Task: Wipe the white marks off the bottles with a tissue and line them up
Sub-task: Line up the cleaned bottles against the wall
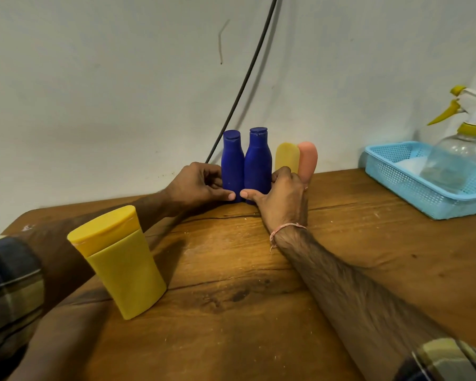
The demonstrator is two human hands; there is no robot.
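Two dark blue bottles stand upright side by side at the back of the wooden table (231, 312), against the wall. My left hand (197, 185) grips the base of the left blue bottle (232, 160). My right hand (280, 200) grips the base of the right blue bottle (257, 160). Just right of them stand a small yellow bottle (286, 156) and a pink bottle (308, 158), partly hidden behind my right hand. A larger yellow bottle (124, 265) stands on its cap near my left forearm. No tissue is in view.
A light blue plastic basket (396, 182) sits at the table's right end with a clear spray bottle (456, 158) and something white in it. A black cable (248, 81) runs down the wall behind the blue bottles.
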